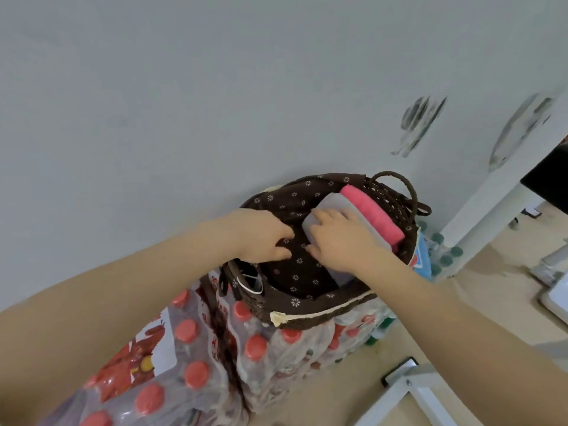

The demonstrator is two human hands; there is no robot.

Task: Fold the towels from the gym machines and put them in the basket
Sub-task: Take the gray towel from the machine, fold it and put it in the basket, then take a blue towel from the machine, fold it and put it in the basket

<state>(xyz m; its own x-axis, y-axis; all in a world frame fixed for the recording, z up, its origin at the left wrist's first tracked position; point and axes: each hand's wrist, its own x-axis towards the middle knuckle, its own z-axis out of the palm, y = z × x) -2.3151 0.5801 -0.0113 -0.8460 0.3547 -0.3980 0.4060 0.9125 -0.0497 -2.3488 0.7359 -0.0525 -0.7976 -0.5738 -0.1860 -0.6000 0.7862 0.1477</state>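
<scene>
Wall: pale, behind the basket [322,315], which sits on bottle packs [196,358].
Right hand [344,238]: your fingers curl round the grey towel [335,204], seating it beside the pink towel [372,213].
Left hand [261,235]: loosely curled fingers press the basket's liner aside, holding nothing.

The floor [353,385] is holding packs of red-capped bottles [196,358]. The brown woven basket [310,318] is sitting right on top of the packs.
</scene>
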